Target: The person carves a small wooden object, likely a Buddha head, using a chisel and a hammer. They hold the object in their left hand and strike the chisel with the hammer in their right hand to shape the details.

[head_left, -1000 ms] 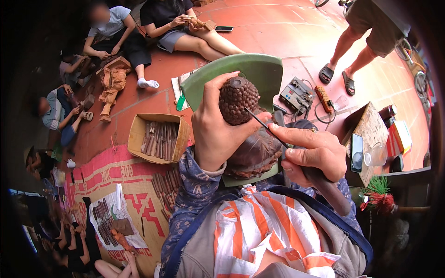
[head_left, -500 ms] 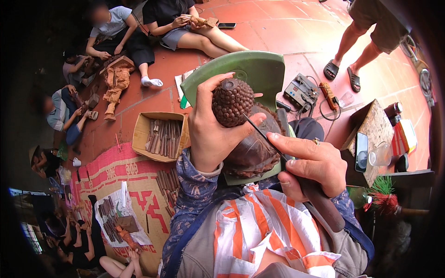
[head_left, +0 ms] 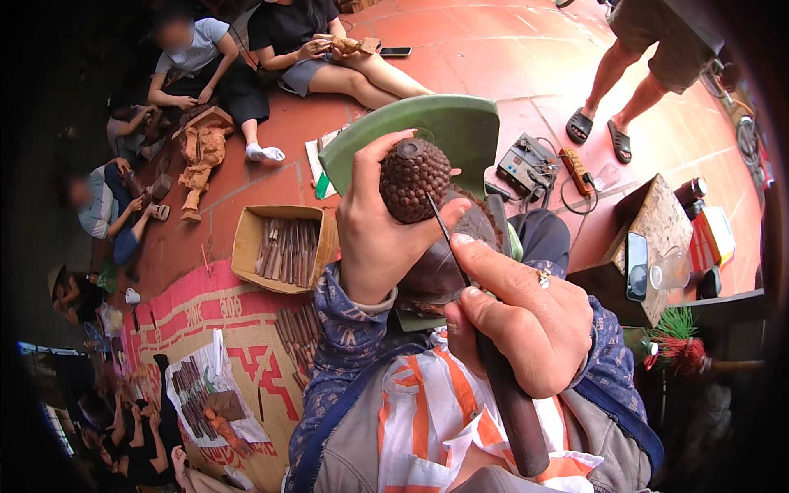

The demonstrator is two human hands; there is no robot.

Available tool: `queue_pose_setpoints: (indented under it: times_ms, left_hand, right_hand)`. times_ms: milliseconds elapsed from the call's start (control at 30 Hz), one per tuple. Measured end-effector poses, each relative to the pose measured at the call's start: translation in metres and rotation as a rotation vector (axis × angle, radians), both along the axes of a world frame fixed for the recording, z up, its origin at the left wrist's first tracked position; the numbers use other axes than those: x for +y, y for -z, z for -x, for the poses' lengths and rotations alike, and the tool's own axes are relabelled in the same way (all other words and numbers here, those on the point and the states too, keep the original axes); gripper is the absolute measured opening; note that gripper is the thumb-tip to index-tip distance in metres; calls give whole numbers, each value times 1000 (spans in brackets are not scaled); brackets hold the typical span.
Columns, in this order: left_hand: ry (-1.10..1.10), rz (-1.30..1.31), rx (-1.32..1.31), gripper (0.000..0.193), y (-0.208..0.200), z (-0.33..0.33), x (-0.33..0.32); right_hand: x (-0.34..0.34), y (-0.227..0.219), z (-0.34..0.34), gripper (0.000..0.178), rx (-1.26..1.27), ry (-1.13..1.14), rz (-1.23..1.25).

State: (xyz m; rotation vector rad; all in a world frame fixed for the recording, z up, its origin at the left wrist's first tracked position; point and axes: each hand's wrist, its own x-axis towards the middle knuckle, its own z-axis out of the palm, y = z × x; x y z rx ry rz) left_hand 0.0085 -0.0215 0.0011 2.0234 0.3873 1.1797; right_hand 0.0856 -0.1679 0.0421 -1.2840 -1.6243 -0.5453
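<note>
Two grips here: left hand (head_left: 370, 238) cups the knobbed carved head (head_left: 411, 182), right hand (head_left: 530, 320) pinches the carving chisel (head_left: 499, 376), best steered lightly.

The carving (head_left: 415, 181) is in the middle, with the chair back (head_left: 411, 115) behind it. To the left is a box (head_left: 327, 246) with tools (head_left: 288, 251) in it. A mat (head_left: 209, 283) lies nearer, on the left. On the right, a power strip (head_left: 577, 168) lies beside a machine (head_left: 523, 164), and a phone (head_left: 636, 267) lies on a stand (head_left: 662, 218).

You are in a carving workshop: you hold a bumpy brown carving (head_left: 413, 185), near a box (head_left: 246, 238) of tools (head_left: 288, 251) and people (head_left: 199, 59) with carved figures (head_left: 202, 158).
</note>
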Motion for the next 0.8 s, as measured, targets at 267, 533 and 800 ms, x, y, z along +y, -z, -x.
queue_pose_setpoints:
  times_ms: [267,533,800]
  left_hand:
    - [-80,-55,-5,74,0,-3,-2]
    - [-36,12,52,67,-4,-1,0]
    - [-58,20,32,67,-4,0,-2]
  right_hand:
    - [-4,8,-39,27,83,-246,113]
    - [1,45,-67,19,1213,-1098,168]
    - [-6,36,-62,25,613,-533,95]
